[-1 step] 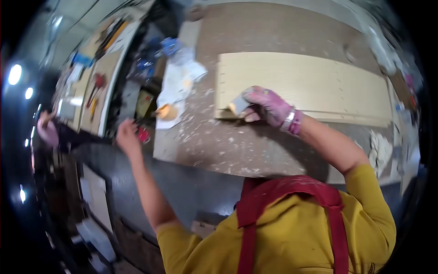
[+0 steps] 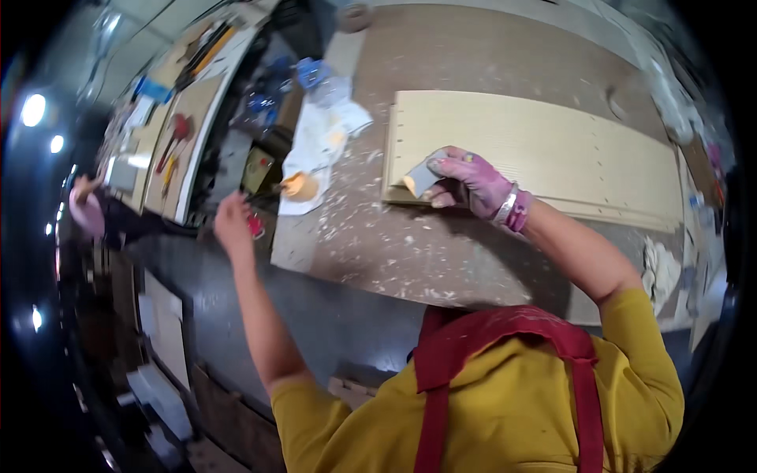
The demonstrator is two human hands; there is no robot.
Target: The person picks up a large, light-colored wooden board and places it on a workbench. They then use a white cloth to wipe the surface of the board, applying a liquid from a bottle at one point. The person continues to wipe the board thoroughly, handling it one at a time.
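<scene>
My right hand (image 2: 473,185), in a pink-purple stained glove, pinches a grey flat scraper (image 2: 424,173) with a tan smear at its tip. The scraper is over the near left corner of a pale wood-grain board (image 2: 520,142), which has rows of small dark marks and lies on the worktable (image 2: 371,244). Bare and curled, my left hand (image 2: 234,225) is off the table's left edge. A thin dark stick-like thing runs between it and a tan cup (image 2: 301,187); what the fingers grip is unclear. The cup rests on a white cloth (image 2: 319,142).
Blue plastic bottles (image 2: 313,72) stand past the cloth. Across a gap on the left is a side bench (image 2: 185,142) with a red-handled tool (image 2: 175,135). A crumpled white rag (image 2: 659,268) lies at the table's right. Another person (image 2: 98,213) is at far left.
The scene has shifted slightly to the right in view. The scraper in my right hand is angled a little differently, showing its tan tip more clearly. My left hand stays near the cup.
</scene>
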